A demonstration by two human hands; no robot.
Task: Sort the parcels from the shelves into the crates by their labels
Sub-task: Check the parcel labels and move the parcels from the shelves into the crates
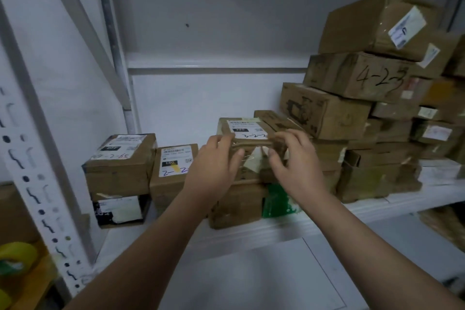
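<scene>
1. The small parcel [247,129], with a white label marked 220 and handwriting below it, lies straight ahead of the person. It sits near the middle of the shelf's [392,200] front edge, on top of a larger brown box [236,202].
2. Both hands are clamped on it. The left hand [214,166] grips its near left corner and the right hand [294,163] its near right corner, fingers curled over the top edge. The hands are apart, with the parcel between them and neither nearer.
3. The parcel's near face runs along the front edge, so its wider span seems to lie left to right, from hand to hand.
4. I judge the way out is towards the person, over the front edge; nothing stands on that side.
5. A parcel marked 150 [173,166] is just beside it on the left, and a tall stack [359,75] crowds the right end of the shelf.
6. Behind is a pale wall [201,33], and a perforated upright [32,158] stands at the left.
7. No crate is in view.
</scene>
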